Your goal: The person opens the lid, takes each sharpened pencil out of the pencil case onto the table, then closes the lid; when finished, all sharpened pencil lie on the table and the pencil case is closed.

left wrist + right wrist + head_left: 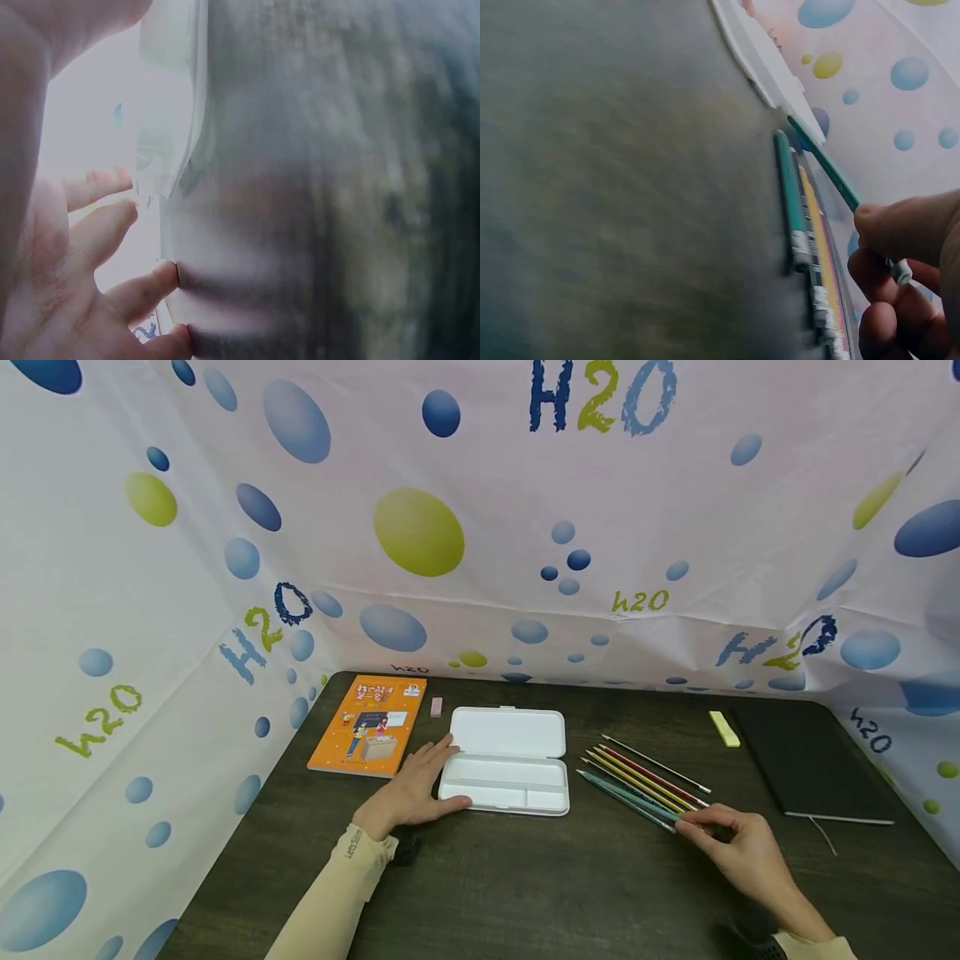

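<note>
Sitting between draped cloth walls (480,527) printed with blue and green bubbles, a dark wooden table (525,877) shows a broad bare stretch along its near edge, while the far edge meets the cloth. A person's left hand (417,789) lies flat with fingers spread against the left side of an open white pencil case (506,760), lid folded back, at mid-table. The right hand (738,847) pinches the rear end of a teal pencil (626,797) between thumb and fingers; the right wrist view shows that pencil lifted at a slant above its neighbours. It belongs to a fanned row of pencils (645,777), yellow, red and grey, lying just right of the case, tips pointing toward it. An orange book (367,724) and pink eraser (437,707) sit at far left; a yellow eraser (724,728) and black notebook (813,764) at far right.
</note>
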Demonstrator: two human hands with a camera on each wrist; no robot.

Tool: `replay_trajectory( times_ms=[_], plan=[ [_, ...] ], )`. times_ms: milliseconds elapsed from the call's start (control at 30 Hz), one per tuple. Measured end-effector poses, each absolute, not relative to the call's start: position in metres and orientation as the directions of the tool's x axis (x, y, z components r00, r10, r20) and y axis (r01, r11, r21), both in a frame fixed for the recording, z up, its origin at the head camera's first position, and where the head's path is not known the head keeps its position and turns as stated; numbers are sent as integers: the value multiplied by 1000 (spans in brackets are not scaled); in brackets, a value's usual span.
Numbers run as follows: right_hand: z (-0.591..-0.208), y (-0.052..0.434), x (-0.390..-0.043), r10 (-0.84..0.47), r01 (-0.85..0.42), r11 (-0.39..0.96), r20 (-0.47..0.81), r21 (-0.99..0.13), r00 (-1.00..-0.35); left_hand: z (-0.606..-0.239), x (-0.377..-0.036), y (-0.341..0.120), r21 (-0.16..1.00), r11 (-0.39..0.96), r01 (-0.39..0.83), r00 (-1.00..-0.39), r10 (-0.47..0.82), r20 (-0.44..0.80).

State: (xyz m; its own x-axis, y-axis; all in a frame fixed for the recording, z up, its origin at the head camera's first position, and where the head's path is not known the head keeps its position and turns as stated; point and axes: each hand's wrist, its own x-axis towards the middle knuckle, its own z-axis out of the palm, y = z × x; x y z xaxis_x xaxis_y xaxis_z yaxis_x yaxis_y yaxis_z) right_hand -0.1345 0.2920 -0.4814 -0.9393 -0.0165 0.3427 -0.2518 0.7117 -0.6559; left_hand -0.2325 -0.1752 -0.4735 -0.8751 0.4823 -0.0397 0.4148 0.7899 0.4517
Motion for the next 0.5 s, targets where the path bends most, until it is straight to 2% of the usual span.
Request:
replay_trajectory(
  times_ms=[233, 500],
  plan=[
    [-487, 282, -131, -27, -301, 717, 406, -629, -914, -472, -232, -176, 448, 797, 404, -881, 471, -44],
    [-488, 277, -133, -115, -330, 818, 428, -472, -896, -475, -234, -175, 440, 799, 409, -878, 476, -47]
  ],
)
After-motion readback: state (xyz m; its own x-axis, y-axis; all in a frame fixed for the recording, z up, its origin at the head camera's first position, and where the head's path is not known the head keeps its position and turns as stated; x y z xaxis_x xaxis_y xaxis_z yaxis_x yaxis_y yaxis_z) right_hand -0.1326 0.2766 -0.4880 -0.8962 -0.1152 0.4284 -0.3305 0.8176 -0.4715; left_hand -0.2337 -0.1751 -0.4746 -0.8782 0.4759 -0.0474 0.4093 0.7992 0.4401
